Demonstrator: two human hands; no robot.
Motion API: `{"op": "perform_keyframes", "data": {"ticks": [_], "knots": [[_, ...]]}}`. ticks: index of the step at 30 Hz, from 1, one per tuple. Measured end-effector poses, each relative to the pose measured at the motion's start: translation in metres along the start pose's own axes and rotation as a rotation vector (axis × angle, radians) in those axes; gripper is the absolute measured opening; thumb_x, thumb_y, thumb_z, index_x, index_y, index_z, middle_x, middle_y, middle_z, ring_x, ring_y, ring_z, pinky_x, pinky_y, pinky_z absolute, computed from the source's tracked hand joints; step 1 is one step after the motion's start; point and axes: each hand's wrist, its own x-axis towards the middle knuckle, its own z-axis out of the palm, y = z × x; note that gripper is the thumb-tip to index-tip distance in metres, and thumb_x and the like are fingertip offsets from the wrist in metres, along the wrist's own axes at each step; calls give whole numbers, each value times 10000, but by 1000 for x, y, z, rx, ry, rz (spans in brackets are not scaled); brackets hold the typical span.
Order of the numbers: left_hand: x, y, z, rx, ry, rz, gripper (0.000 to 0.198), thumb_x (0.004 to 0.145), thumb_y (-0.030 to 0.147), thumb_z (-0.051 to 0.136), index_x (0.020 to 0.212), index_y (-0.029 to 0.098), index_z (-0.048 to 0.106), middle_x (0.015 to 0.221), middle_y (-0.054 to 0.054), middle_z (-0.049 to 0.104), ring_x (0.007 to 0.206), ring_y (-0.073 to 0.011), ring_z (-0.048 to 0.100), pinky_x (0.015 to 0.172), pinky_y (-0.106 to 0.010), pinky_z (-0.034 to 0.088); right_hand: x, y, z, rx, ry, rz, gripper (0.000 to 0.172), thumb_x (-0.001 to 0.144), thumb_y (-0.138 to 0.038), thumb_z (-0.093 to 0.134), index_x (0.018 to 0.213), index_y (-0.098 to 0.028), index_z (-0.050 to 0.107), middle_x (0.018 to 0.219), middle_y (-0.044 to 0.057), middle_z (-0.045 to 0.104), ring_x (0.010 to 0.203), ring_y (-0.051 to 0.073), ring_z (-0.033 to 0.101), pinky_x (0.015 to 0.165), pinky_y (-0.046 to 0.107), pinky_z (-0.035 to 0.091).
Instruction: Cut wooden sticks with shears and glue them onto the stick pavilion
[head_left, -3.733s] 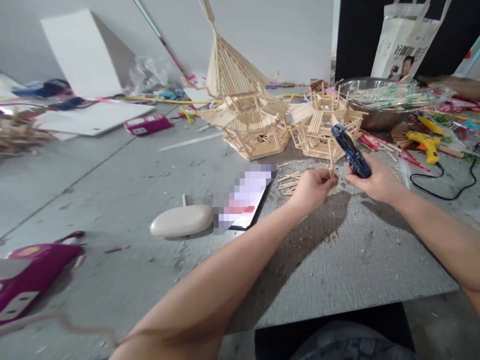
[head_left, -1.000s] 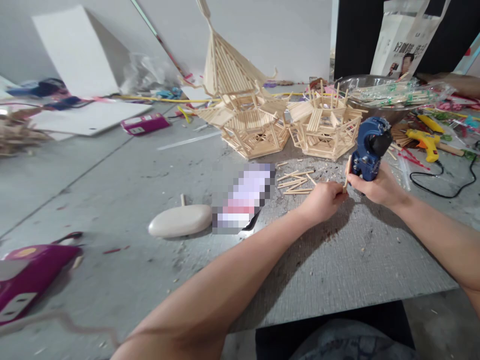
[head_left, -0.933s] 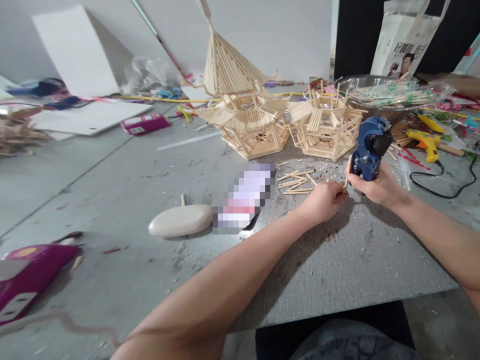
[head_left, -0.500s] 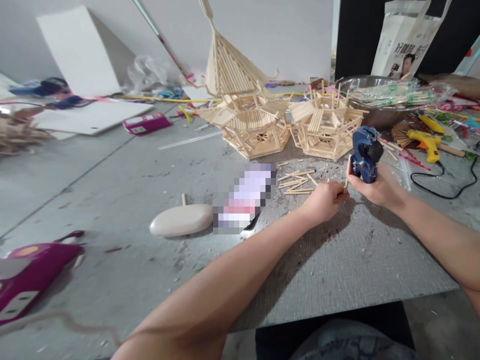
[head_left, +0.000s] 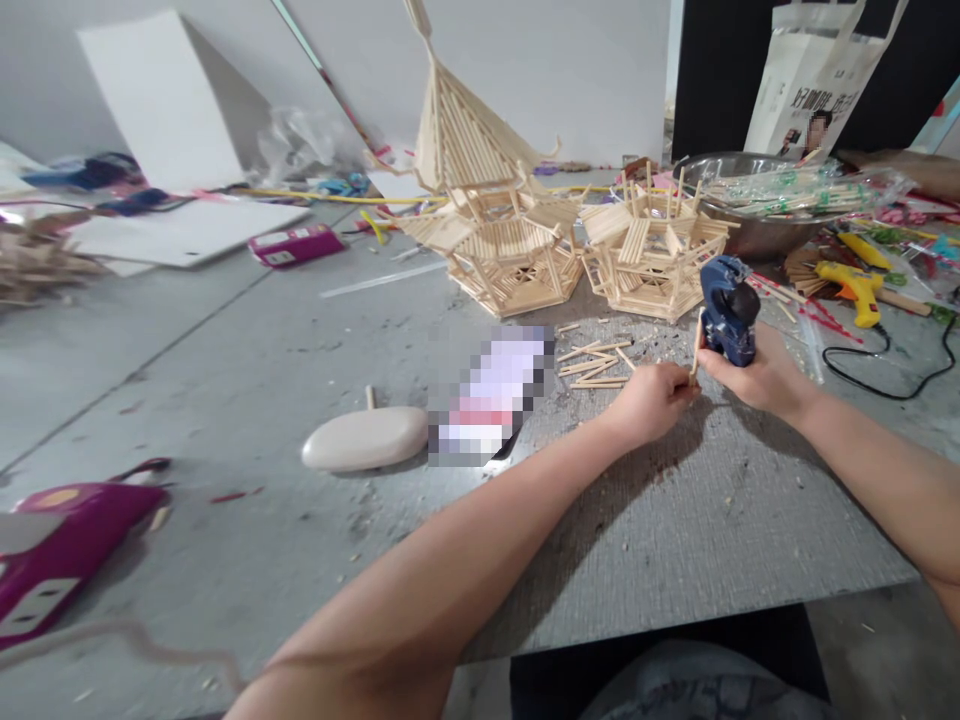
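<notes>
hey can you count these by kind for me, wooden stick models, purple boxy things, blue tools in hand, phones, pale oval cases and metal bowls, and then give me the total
Wooden stick models: 2
Purple boxy things: 2
Blue tool in hand: 1
Phone: 1
Pale oval case: 1
Metal bowl: 1
Total: 8

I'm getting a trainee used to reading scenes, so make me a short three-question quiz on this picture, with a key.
1. Which hand holds the dark-blue curved hand tool?
2. True or false: in the picture, the yellow plastic glue gun lies left of the smooth pale-grey oblong case.
3. What lies between the flat rectangular phone and the left hand?
A. A shiny round metal bowl
B. Loose pale wooden sticks
C. A white printed carrier bag

Key: 1. The right hand. 2. False. 3. B.
</notes>
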Motion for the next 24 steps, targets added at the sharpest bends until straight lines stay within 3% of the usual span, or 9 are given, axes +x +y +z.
{"op": "perform_keyframes", "data": {"ticks": [4,7,11,16,24], "knots": [[3,-3,-12,8,60,-18,210,752,154,479,542,147,492,550,19,472,543,-89,427,537,-212,318,2,0,-2,-134,64,56,137,679,-199,496,816,-204,495,758,25,577,701,182,538,672,323,412],[5,-9,-30,74,221,-83,252,776,199,461,529,153,477,518,24,461,516,-90,413,518,-215,306,4,2,-2,-254,108,176,262,663,-192,494,924,-183,503,829,66,598,742,213,555,679,346,415],[6,-12,-48,241,358,-101,272,769,197,465,500,154,458,543,5,474,533,-100,423,531,-228,315,6,8,-1,-438,42,273,397,647,-192,508,1041,-145,494,942,132,602,843,276,564,695,386,416],[5,-10,-50,386,374,-89,254,805,189,433,582,142,544,648,-44,555,620,-125,501,600,-238,378,3,10,3,-543,-49,251,464,662,-220,514,1113,-119,466,982,161,592,881,299,564,697,396,423],[2,-1,-45,558,302,-122,222,829,176,404,792,112,613,812,-90,602,692,-149,577,621,-245,433,2,1,9,-637,-101,217,411,667,-205,501,1073,-143,489,929,133,597,823,272,565,666,365,411]]}}
